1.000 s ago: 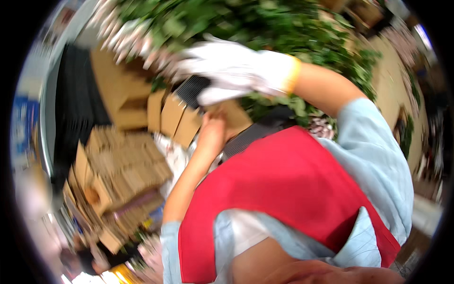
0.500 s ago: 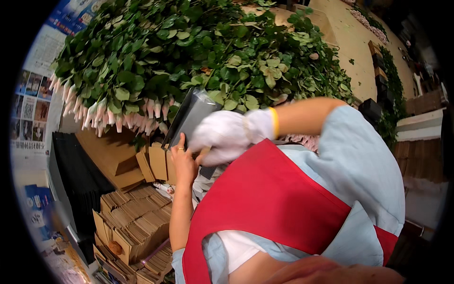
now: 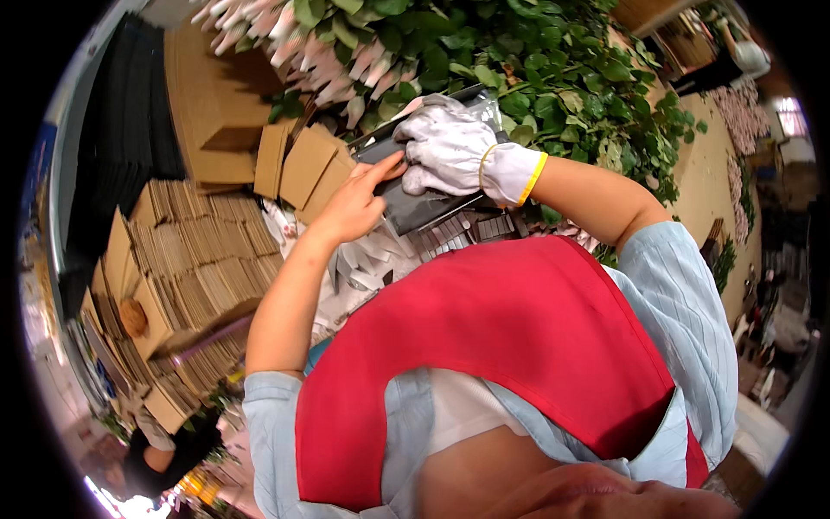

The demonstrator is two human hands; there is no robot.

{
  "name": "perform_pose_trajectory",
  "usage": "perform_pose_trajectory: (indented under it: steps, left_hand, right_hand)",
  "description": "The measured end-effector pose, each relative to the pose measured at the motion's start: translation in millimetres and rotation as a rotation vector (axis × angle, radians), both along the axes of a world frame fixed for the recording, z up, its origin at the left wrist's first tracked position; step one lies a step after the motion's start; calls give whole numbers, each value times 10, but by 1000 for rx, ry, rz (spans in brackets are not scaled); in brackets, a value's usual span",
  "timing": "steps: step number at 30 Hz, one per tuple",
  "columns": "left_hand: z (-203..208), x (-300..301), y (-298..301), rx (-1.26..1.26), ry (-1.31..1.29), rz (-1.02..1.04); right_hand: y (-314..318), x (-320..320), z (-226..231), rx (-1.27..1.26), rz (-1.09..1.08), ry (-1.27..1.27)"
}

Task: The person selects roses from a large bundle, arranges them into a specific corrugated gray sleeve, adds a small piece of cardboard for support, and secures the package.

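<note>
A stack of dark grey sheets, apparently clear-edged plastic sleeves [image 3: 437, 208], lies slanted in front of me. My right hand [image 3: 450, 147] wears a white knitted glove with a yellow cuff and rests on top of the stack, its fingers loosely bent over the dark surface. From the left, my bare left hand [image 3: 356, 201] reaches to the stack's left edge. Its index finger is stretched out and meets the gloved fingertips; the thumb stands apart. Whether a single sheet is between the fingers is hidden.
Leafy green stems [image 3: 553, 69] with pink-white netted flower heads [image 3: 298, 52] pile up behind the stack. Folded cardboard pieces [image 3: 207, 251] fill the left side, beside black sheets [image 3: 121, 121]. Other people are at lower left [image 3: 156, 450] and upper right [image 3: 748, 56].
My view has swung, so the stack and stems appear higher and farther right. The gloved hand, blurred before, now lies over the stack; my left hand has shifted along its left edge.
</note>
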State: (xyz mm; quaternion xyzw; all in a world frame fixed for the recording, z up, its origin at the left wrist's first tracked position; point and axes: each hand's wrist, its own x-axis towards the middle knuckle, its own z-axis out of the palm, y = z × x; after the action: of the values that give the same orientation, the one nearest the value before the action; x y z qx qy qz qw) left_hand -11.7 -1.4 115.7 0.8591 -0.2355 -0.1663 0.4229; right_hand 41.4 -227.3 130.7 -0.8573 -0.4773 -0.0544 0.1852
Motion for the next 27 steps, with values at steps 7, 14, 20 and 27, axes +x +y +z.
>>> perform_pose_trajectory:
  steps: [7,14,20,27]
  left_hand:
    - [-226,-288,-494,246,-338,261]
    - [-361,-299,-522,240,-422,384]
    - [-463,-250,-508,317,-406,371]
    - [-752,-890,-92,-162,-567,1262]
  right_hand:
    - [-194,120,244,-167,85,12]
    - [-1183,132,1222,-996,-701,-167]
    - [154,-54,184,16,219,61]
    - [291,-115,-32,-145,71,20]
